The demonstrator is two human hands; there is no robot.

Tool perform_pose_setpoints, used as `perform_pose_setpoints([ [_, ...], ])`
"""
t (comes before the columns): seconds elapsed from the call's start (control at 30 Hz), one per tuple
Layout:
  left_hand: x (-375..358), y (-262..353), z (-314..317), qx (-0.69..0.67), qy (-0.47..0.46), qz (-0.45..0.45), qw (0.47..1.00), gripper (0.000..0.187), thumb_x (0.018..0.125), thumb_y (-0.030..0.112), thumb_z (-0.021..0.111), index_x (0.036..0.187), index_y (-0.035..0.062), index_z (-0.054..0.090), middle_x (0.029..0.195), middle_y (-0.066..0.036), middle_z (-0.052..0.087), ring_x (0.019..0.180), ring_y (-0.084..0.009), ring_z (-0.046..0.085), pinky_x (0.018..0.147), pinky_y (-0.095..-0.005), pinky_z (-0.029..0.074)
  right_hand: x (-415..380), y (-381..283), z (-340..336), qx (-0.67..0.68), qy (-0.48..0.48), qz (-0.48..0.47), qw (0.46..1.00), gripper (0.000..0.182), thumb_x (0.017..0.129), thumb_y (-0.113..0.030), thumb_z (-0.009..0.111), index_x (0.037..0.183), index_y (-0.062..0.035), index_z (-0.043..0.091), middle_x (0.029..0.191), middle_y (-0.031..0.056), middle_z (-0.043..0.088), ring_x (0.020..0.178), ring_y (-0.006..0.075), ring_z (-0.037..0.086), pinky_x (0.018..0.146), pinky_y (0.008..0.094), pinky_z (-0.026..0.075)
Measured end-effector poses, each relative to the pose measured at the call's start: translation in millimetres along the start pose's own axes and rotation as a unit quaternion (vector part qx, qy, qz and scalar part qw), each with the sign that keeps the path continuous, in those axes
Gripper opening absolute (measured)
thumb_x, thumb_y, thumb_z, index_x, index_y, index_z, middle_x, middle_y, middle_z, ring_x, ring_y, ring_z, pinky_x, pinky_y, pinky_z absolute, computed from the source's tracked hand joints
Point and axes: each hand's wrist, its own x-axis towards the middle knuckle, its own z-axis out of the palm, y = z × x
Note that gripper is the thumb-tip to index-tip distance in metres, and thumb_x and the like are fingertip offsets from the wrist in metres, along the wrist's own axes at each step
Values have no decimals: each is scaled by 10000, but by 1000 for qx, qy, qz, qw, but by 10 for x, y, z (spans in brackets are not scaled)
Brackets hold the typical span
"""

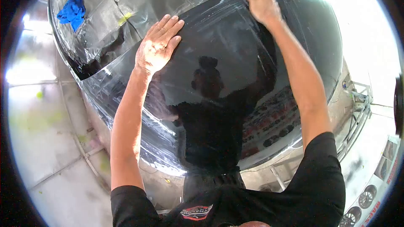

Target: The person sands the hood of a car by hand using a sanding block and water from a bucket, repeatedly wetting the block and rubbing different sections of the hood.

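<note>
A glossy black car panel (202, 42) fills the middle, streaked with whitish smears and reflecting a person. My left hand (158, 46) lies flat on it near its upper left edge, fingers stretched out and thumb apart, holding nothing. Farther up and to the right, my right hand (264, 6) presses down near the panel's far edge, its fingers curled and slightly blurred. What lies under those fingers is hidden. Crinkled grey masking sheet (97, 0) covers the surface beyond the panel's edge, close to both hands.
A crumpled blue cloth or glove (73, 10) lies on the sheeting at upper left. A metal stand (357, 105) is on the floor to the right. At lower right, a banner (374, 185) shows wheels. Pale floor with a seam (71, 113) runs along the left.
</note>
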Motion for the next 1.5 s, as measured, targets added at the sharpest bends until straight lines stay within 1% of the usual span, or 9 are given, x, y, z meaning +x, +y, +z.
perform_pose_setpoints([
  [0.07,-11,15,18,-7,-6,-1,1000,429,976,138,672,1403,111,640,1482,-112,596,1434,-314,497,1188,-444,395,-327,-74,110,8,109,-110,988,452,1040,-394,550,1393,-114,594,1448,179,577,1346,406,534,1109,495,429],
  [0.3,7,1,-12,-9,-21,-9,1000,446,962,129,681,1405,101,639,1484,-120,594,1438,-325,493,1188,-447,395,572,635,-40,55,62,89,993,522,1052,-359,500,1443,-12,522,1498,244,514,1415,416,454,1179,486,364],
  [0.63,57,31,-29,-6,-3,1,1000,402,948,156,703,1345,101,673,1417,-117,642,1381,-329,547,1157,-455,436,162,657,71,11,131,-55,990,526,1054,-455,482,1438,-99,529,1439,227,570,1299,465,552,1080,551,435],
  [0.67,42,33,-32,-4,-8,-4,1000,402,948,158,703,1345,101,673,1416,-117,643,1381,-330,547,1156,-455,436,267,646,-87,22,56,63,996,566,1055,-478,478,1488,-114,494,1453,228,565,1320,463,541,1097,538,429],
  [0.8,33,48,-46,-3,-26,-11,1000,425,958,164,687,1377,95,653,1448,-128,618,1408,-333,521,1167,-452,415,629,836,-241,57,49,59,995,540,1056,-346,471,1494,-30,458,1533,227,488,1427,412,445,1184,487,360],
  [0.9,44,4,-68,-10,-47,-10,999,454,973,154,659,1420,84,625,1495,-146,580,1449,-339,478,1190,-447,377,327,1094,-110,-10,55,33,998,558,1067,-474,464,1486,-107,509,1477,222,553,1345,458,524,1116,515,425],
  [1.13,50,75,-63,6,-48,-13,999,432,1009,170,621,1427,61,613,1489,-165,580,1446,-360,477,1188,-459,372,-1848,1360,-505,23,44,-81,995,505,1063,-246,556,1532,-68,491,1618,161,433,1514,360,378,1243,464,285],
  [1.33,47,46,-62,4,-56,-11,998,428,1011,169,618,1428,72,615,1497,-160,574,1455,-350,469,1191,-447,375,-56,694,-206,43,21,-123,991,479,1085,-344,511,1476,-69,540,1575,143,487,1492,323,401,1224,399,320],
  [1.5,21,3,-17,3,-33,1,999,429,995,152,645,1421,106,628,1488,-128,589,1440,-326,490,1176,-437,395,-670,856,-194,46,45,-139,988,506,1076,-374,504,1471,-60,545,1594,144,462,1487,331,406,1234,427,312],
])
